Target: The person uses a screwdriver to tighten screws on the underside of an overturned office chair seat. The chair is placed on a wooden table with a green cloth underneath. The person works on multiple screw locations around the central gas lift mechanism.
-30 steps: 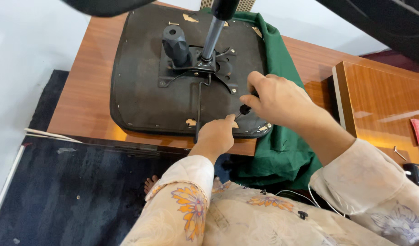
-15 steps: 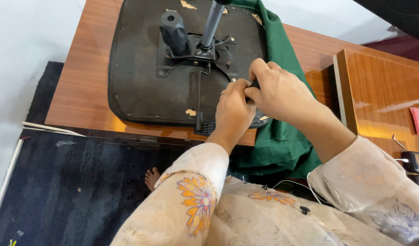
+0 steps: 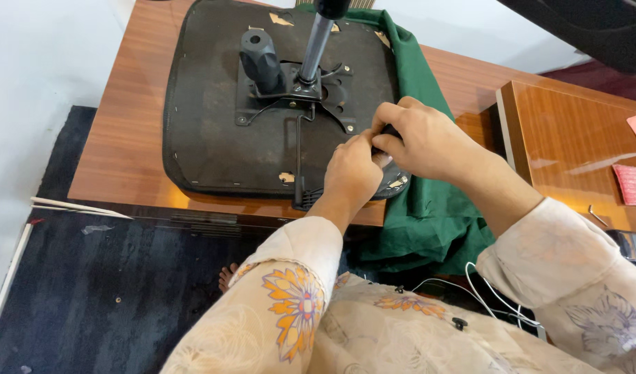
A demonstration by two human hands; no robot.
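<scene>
An upturned black chair seat (image 3: 207,131) lies on a wooden table (image 3: 124,159), its metal mechanism plate (image 3: 290,97) and grey gas cylinder (image 3: 316,41) pointing up. Both my hands meet over the seat's near right corner. My right hand (image 3: 429,142) curls its fingers around a small black part (image 3: 387,131). My left hand (image 3: 352,170) pinches at the same spot from below, fingertips against the right hand's. What the part is stays mostly hidden by the fingers.
A green cloth (image 3: 429,221) lies under the seat's right side and hangs off the table's front. A second wooden surface (image 3: 574,145) stands to the right with a pink packet (image 3: 635,183). A black lever stub (image 3: 259,59) rises from the plate. Dark carpet (image 3: 110,291) lies below.
My left hand rose from the seat's front edge and joined the right hand at the near right corner. Both hands now close on the small black part.
</scene>
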